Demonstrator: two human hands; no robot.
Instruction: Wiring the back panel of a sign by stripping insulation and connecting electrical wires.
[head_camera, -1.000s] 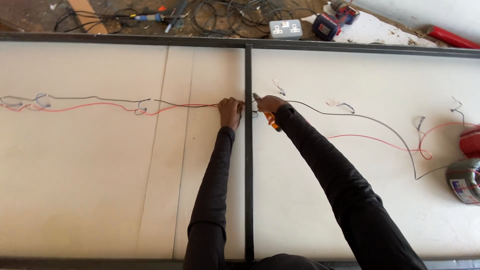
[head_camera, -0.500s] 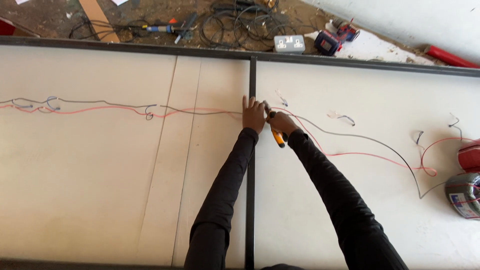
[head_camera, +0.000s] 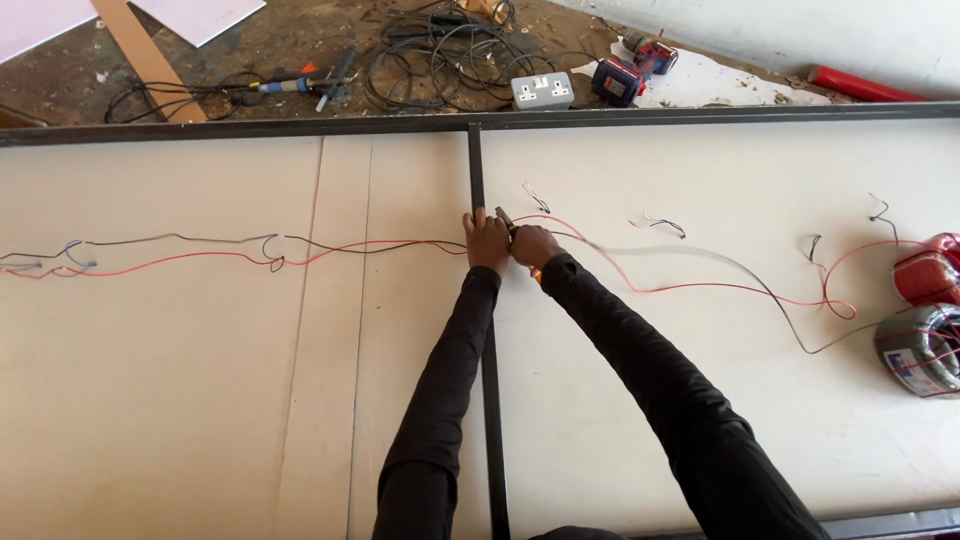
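Observation:
A red wire and a black wire run side by side across a big white panel, crossing its dark centre bar. My left hand is closed on the wires right at that bar. Pressed against it, my right hand grips a small tool with an orange handle and dark jaws at the wires. Both arms wear black sleeves. To the right the two wires curve off toward a red wire spool and a dark wire spool.
Short wire ties stick up from the panel on the right half. Beyond the panel's far frame the dirt floor holds tangled cables, a white socket box, a cordless drill, cardboard and a red pipe.
My view has tilted up, so more floor shows above the panel. Both hands stay together at the centre bar; the right hand closed in against the left.

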